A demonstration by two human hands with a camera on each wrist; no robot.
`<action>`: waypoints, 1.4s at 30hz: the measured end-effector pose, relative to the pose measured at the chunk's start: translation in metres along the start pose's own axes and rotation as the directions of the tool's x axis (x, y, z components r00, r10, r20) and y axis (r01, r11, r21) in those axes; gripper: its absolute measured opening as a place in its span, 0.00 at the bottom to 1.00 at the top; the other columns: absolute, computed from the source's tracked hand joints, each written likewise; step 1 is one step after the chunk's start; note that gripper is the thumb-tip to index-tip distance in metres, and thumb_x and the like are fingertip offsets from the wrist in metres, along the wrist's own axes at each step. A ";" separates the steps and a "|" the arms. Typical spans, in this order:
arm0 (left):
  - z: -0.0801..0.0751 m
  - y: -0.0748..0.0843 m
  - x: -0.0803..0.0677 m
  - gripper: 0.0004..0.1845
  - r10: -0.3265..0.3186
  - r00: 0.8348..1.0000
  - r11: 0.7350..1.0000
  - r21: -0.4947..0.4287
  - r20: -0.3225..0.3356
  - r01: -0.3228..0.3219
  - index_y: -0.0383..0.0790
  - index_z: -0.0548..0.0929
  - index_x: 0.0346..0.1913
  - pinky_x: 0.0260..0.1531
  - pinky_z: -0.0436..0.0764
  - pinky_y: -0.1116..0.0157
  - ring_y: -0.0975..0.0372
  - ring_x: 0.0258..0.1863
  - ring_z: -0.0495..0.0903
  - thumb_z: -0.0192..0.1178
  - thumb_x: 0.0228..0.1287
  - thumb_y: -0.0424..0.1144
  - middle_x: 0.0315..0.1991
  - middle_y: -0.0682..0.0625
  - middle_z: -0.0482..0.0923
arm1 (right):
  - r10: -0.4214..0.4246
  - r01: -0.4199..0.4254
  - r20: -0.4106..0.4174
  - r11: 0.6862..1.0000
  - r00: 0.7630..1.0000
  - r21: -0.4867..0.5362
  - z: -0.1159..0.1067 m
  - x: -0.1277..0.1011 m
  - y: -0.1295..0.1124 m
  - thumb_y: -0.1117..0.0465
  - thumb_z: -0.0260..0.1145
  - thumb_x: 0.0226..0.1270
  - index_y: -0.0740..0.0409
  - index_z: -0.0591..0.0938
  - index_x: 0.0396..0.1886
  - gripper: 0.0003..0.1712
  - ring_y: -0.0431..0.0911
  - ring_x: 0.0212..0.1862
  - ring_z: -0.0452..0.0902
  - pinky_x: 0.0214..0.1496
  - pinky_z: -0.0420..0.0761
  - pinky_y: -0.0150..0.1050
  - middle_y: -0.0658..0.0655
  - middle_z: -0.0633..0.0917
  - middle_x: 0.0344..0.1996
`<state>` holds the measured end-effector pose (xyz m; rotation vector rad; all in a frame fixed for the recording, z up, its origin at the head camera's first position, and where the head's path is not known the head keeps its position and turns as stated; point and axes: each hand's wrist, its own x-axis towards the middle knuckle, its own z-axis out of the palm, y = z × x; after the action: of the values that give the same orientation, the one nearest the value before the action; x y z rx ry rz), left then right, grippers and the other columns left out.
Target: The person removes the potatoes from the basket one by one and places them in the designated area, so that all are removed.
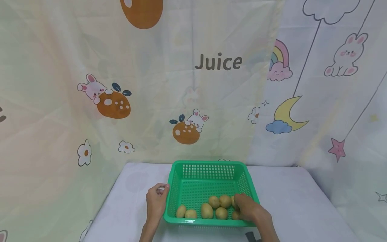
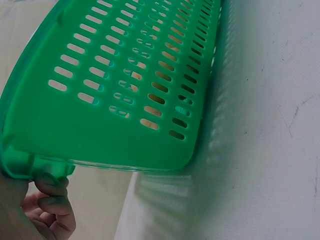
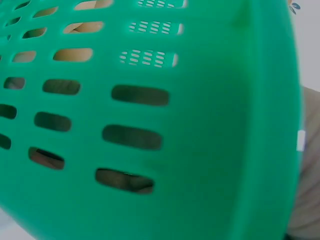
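Right hand [image 1: 246, 206] inside basket [image 1: 208, 169] at near right corner, fingers curled over potato [image 1: 233, 201]. Left hand [image 1: 156, 201] pinches basket's left rim. Basket on bench [image 1: 287, 201], potatoes [image 1: 207, 210] along near wall. Risk: basket tips, potatoes roll, if left hand lifts rim.

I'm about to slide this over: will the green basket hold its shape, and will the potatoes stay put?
The green basket looks like stiff, light slotted plastic, so it probably slides easily. The potatoes lie loose and rounded; they would likely roll.
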<state>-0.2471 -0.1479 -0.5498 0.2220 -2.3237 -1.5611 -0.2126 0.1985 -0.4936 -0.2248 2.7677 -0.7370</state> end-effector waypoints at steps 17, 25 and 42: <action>0.000 -0.001 0.001 0.13 0.001 1.000 1.000 0.002 0.005 -0.001 0.28 0.90 0.49 0.19 0.78 0.69 0.63 0.17 0.77 0.66 0.79 0.39 0.20 0.49 0.83 | -0.101 0.098 0.073 0.994 0.992 0.045 -0.005 0.002 0.009 0.70 0.83 0.59 0.57 0.78 0.27 0.18 0.46 0.30 0.69 0.29 0.71 0.36 0.51 0.76 0.24; 0.001 -0.001 0.000 0.13 -0.011 1.000 1.000 0.001 0.009 0.011 0.29 0.90 0.48 0.19 0.78 0.69 0.63 0.18 0.78 0.66 0.79 0.39 0.21 0.49 0.83 | -0.166 0.161 0.068 0.984 0.984 0.076 -0.007 0.003 0.013 0.76 0.80 0.54 0.59 0.80 0.27 0.16 0.44 0.27 0.68 0.25 0.70 0.35 0.49 0.76 0.22; 0.002 -0.002 0.000 0.13 -0.003 1.000 1.000 -0.006 0.001 0.003 0.29 0.90 0.48 0.18 0.80 0.70 0.63 0.17 0.79 0.66 0.80 0.39 0.21 0.47 0.85 | -0.292 0.292 -0.019 0.948 0.956 0.123 -0.005 0.007 0.023 0.82 0.71 0.44 0.52 0.85 0.20 0.19 0.36 0.22 0.60 0.20 0.64 0.31 0.40 0.67 0.17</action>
<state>-0.2477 -0.1470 -0.5524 0.2236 -2.3197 -1.5698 -0.2221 0.2189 -0.5022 -0.6197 2.7061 -0.9766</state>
